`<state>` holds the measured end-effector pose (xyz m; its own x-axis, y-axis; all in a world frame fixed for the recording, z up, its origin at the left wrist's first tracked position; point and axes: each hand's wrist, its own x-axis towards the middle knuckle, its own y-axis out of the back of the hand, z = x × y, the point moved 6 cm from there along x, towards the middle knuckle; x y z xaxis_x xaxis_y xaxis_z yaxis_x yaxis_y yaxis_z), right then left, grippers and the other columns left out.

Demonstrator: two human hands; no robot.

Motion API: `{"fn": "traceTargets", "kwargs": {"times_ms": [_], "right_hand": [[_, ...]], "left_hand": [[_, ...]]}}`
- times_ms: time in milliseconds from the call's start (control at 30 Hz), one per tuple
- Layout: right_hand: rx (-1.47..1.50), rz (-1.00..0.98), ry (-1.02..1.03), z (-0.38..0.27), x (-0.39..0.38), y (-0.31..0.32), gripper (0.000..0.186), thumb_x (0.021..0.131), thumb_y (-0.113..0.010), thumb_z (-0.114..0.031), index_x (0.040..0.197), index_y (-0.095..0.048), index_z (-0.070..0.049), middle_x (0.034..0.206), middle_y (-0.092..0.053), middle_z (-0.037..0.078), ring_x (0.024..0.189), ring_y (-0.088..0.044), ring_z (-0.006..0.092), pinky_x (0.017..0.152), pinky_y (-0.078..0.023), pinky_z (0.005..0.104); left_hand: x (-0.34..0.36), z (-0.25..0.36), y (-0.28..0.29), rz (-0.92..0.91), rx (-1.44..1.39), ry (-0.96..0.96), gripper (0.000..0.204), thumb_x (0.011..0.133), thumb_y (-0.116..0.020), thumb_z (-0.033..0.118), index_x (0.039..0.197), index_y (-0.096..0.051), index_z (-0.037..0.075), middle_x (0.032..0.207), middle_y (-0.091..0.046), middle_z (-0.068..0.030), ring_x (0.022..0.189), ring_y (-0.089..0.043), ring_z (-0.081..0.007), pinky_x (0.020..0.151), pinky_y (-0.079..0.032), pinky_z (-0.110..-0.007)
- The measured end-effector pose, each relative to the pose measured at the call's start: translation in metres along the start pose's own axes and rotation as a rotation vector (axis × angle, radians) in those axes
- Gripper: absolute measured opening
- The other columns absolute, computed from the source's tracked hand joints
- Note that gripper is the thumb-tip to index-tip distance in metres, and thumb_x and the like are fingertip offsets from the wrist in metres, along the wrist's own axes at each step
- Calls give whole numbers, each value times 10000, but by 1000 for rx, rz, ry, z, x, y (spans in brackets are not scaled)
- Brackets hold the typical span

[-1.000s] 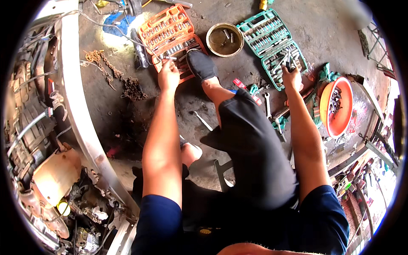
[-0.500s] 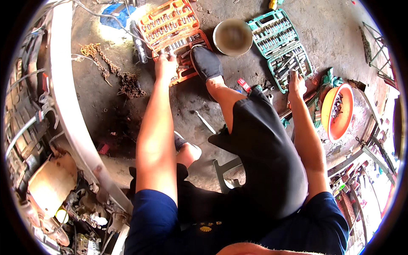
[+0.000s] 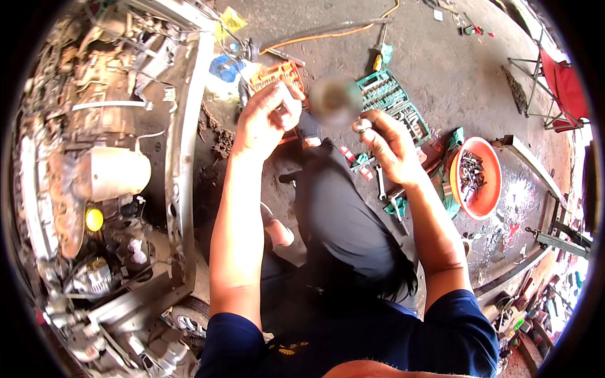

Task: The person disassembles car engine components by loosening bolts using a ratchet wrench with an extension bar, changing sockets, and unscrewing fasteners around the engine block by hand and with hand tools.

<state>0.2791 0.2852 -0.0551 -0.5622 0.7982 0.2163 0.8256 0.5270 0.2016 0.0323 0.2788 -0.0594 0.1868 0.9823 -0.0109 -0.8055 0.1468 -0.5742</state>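
Note:
My right hand point(image 3: 392, 151) is raised in front of me. Its thumb and fingers pinch a small shiny metal piece point(image 3: 362, 125), which looks like a socket. My left hand point(image 3: 270, 120) is also lifted, fingers curled in; whatever they may hold is hidden. Behind the left hand lies an open orange socket case point(image 3: 275, 74), partly covered by that hand. An open green socket case point(image 3: 380, 88) with rows of metal sockets lies on the ground beyond my right hand.
To the right stands an orange basin point(image 3: 496, 183) full of small metal parts. Wrenches point(image 3: 381, 183) lie near my knee. A vehicle frame with exposed engine parts point(image 3: 116, 173) fills the left side. A red folding chair point(image 3: 563, 88) stands far right; a rusty chain point(image 3: 222, 140) lies by the frame.
Both hands have come up from the socket cases toward me. The right hand now shows a small metal piece in its fingers. My view has shifted, showing more of the engine.

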Motion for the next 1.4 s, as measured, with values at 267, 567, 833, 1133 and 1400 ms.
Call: {"fn": "traceTargets", "kwargs": {"times_ms": [267,567,833,1133,1400], "right_hand": [[142,49,122,-116,-46,-17,320,868,-867,-202,1083,-723,-12,920,-755,57,835,-680,128,784,-538,299],[76,75,-337,18,-95,-41,463,910,-788,-400,834,-677,43,715,-669,78,678,-600,124,626,-486,365],[-440,295,-1172,313,-232,58,535,907,-782,-524,1038,-763,-5,842,-722,147,704,-663,254,650,-524,461],[-268,-2,-107,10,-40,-34,396,1055,-624,-329,1115,-646,62,991,-700,294,976,-666,500,825,-537,470],[-588,-247,487,-163,-29,-124,315,928,-764,-267,1116,-668,-33,1062,-724,178,945,-705,393,847,-551,482]], "left_hand": [[-70,28,-131,12,383,-74,313,1038,-698,326,1094,-679,19,828,-620,7,704,-502,-54,650,-412,-231],[-118,-7,-79,313,242,28,315,1035,-643,187,1289,-666,1,996,-672,-35,862,-619,-119,708,-453,-247],[-146,-6,-23,299,-170,38,385,1067,-571,149,1387,-596,-64,1425,-614,-282,1301,-635,-345,1129,-518,-433],[-170,36,-59,498,-90,-77,305,1087,-574,194,1292,-689,0,1329,-696,-240,1207,-704,-338,1025,-575,-438],[-183,39,-100,552,234,-234,297,1099,-570,173,1273,-672,-45,1211,-735,-156,1076,-705,-211,936,-576,-347]]}}
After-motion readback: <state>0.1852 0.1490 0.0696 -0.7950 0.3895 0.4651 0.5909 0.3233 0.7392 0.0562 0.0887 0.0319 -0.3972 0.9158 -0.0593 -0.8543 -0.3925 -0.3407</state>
